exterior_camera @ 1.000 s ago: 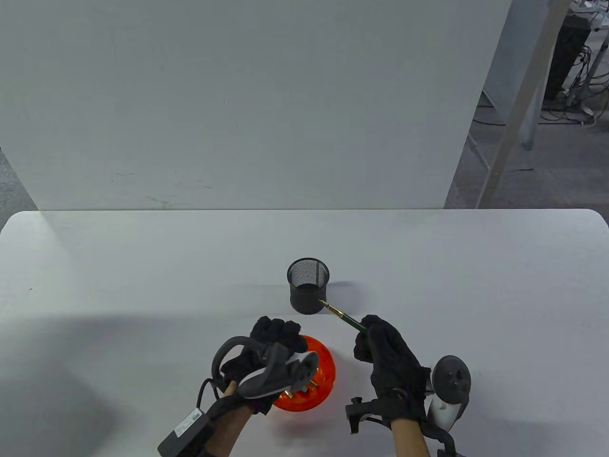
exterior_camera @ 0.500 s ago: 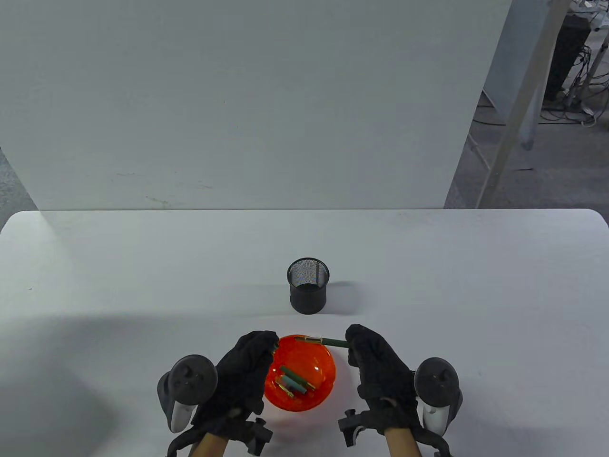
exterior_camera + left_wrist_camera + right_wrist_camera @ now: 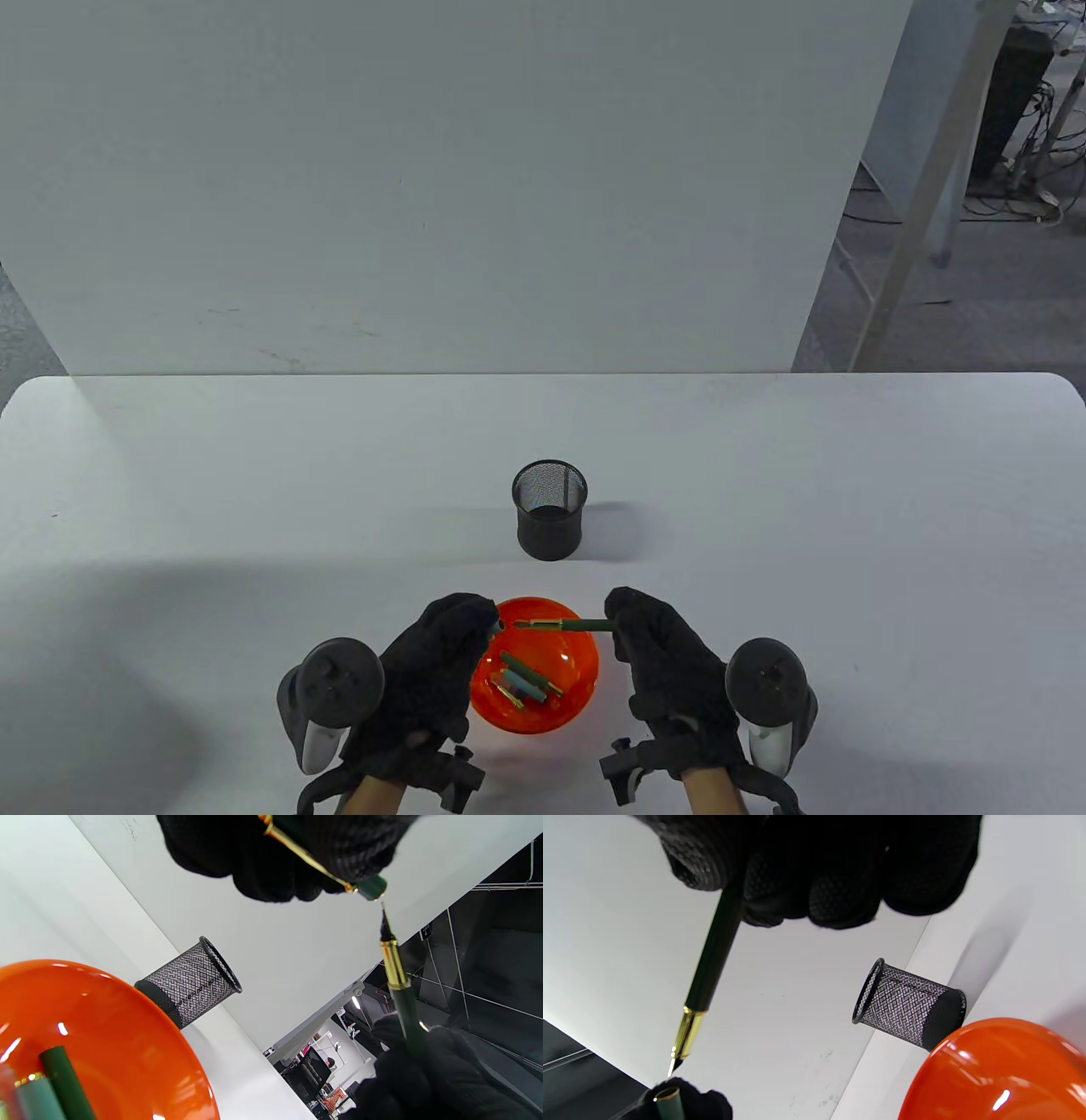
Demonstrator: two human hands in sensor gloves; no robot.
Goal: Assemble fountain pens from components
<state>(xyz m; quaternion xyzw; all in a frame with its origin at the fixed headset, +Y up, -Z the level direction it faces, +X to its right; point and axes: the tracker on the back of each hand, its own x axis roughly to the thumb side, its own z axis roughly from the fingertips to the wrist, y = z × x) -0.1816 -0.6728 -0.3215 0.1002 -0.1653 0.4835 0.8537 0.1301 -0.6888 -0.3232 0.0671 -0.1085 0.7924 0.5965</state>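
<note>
Close up at the wrists, left hand point(image 3: 288, 853) grips cap point(image 3: 369, 887), right hand point(image 3: 818, 861) pen point(image 3: 712, 955), nib just outside.

The table view looks steeply down from above the near edge, taking in the whole white table point(image 3: 254, 475). Both wrist views sit close under the fingers, tilted, facing outward; all three share the mesh pen cup point(image 3: 550, 509) point(image 3: 191, 982) point(image 3: 908, 1010) and orange bowl point(image 3: 570, 709) point(image 3: 127, 1018) point(image 3: 1005, 1073).

left hand point(image 3: 288, 853) holds cap point(image 3: 370, 887); pen point(image 3: 396, 980) nib just below; orange bowl point(image 3: 127, 1035) beside mesh cup point(image 3: 191, 982)
</note>
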